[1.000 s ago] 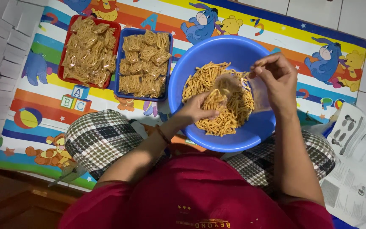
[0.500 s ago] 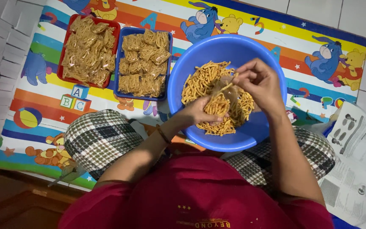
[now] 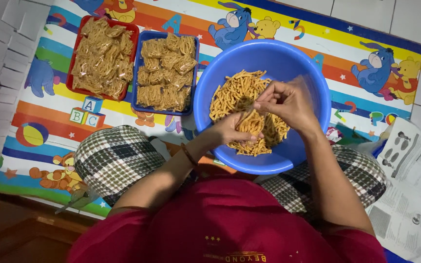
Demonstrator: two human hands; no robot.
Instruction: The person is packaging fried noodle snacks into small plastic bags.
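A big blue plastic basin (image 3: 269,61) sits on the mat between my knees, partly filled with loose orange-yellow snack sticks (image 3: 235,92). My left hand (image 3: 230,129) is down inside the basin, cupped around a small clear bag of sticks (image 3: 252,124). My right hand (image 3: 286,100) hovers just above it, fingertips pinching the top of that bag. Both hands touch the same bag.
A red tray (image 3: 104,57) and a blue tray (image 3: 165,73), both packed with filled snack bags, lie at the far left on a colourful cartoon mat (image 3: 366,39). Printed paper sheets (image 3: 410,175) lie to the right. White tiles border the mat's left side.
My right hand, which held an open clear bag up over the basin, has come down and left to meet my left hand. The bag now sits in the left palm, filled.
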